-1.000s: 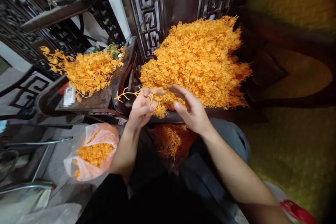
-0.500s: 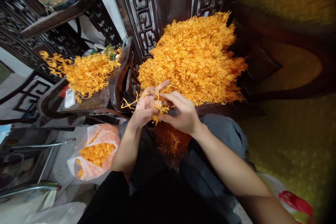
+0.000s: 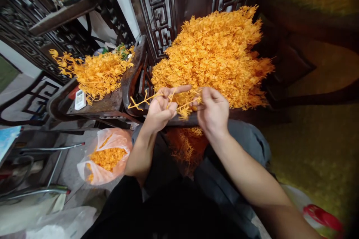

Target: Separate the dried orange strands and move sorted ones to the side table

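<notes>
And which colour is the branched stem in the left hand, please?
The branched stem is yellow-orange; it shows best in the head view.

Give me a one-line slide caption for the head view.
Left hand holding a thin, branching orange stem, right hand curled close by, in front of a large, bushy orange heap.

You hold a thin orange sprig (image 3: pixel 147 100), forked and bare at one end, frilled with curled tips at the other, crosswise by the near edge of the orange heap (image 3: pixel 210 56).
</notes>
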Available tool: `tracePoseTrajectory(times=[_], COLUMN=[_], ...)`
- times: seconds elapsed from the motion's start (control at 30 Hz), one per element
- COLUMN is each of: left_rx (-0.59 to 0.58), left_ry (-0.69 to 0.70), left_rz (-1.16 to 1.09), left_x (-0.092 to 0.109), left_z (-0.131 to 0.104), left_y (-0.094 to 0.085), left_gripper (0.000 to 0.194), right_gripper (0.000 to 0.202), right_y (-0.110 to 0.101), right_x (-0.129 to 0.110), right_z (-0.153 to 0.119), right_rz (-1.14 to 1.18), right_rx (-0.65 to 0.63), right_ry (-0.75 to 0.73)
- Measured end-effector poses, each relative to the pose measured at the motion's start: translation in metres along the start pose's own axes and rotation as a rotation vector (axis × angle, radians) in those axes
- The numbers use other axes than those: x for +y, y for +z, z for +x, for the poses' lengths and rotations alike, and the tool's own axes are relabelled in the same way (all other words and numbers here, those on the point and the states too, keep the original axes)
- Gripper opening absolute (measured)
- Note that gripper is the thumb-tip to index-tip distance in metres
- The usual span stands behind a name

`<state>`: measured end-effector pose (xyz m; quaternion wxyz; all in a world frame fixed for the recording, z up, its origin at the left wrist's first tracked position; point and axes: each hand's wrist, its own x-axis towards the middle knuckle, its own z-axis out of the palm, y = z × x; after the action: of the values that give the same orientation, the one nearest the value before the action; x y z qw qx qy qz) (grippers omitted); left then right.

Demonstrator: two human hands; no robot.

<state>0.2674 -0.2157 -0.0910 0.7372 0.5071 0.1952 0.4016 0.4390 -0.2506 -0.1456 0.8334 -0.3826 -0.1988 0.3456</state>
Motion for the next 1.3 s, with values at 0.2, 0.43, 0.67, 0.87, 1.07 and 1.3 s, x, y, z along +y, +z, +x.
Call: tracePoseTrajectory(times=[0.2,0.43,0.67,0.87,1.07,1.3], left_rx=[0.12,0.278,0.355,0.277,0.09,0.077], left_ry=[0.172,0.274,0.227,0.225,0.044,0.164], left_rz=[-0.005,0.06,0.097,0.092,0.21,0.886], left_x=[0.012,-0.003,-0.016,-0.018,0.0,-0.003], left_z=[0.001,0.009,0.012,0.014,0.008,0.0], left_y=[-0.015,-0.01,0.0,0.007,0.002,0.002], left_gripper=[0.046,0.044,0.045,0.039,0.052,0.022], right_gripper=[0.027,0.018,0.051,0.038,0.041,0.025], right_y=[-0.014,0.007,0.014,0.015,0.001,-0.003], right_x=[-0.022,-0.008,-0.008,0.006,-0.012,-0.02], right_z=[0.017,-0.023,-0.03,-0.031,-0.019,-0.016], right_rz=[-0.005,-0.127,-0.659,-0.9,-0.718,-1.374], right_rx=[-0.08,-0.476,-0.704,-0.797,-0.916,-0.691], right_ry=[0.028,0.277,0.059,-0.087,0.012,-0.356])
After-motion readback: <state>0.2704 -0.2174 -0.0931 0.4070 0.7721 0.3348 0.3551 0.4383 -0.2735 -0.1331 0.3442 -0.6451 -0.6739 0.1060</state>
